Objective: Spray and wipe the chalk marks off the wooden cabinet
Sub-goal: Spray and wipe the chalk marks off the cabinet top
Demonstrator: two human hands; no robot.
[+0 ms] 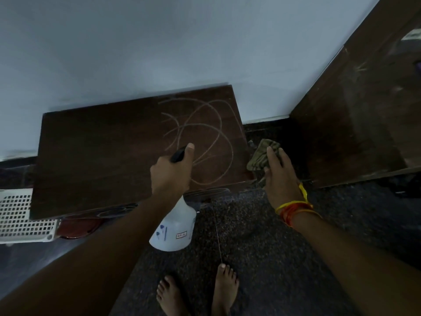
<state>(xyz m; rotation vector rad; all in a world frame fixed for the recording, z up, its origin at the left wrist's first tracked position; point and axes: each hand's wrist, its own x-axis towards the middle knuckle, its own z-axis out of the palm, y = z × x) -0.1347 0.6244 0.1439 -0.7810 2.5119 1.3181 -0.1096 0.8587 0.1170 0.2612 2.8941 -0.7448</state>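
A low dark wooden cabinet [98, 144] stands against the pale wall. Looping chalk marks [200, 133] cover the right half of its top. My left hand [170, 172] grips the black head of a white spray bottle [175, 226], held over the cabinet's front edge with the nozzle toward the marks. My right hand [280, 174] holds an olive-green cloth [262, 153] just past the cabinet's right edge; the fingers lie over it and the thumb is hidden beneath.
A tall dark wooden panel [355, 110] rises at the right. A white perforated basket [20, 215] and a reddish round object [77, 226] sit at the cabinet's left front. My bare feet [198, 290] stand on the speckled dark floor [262, 258].
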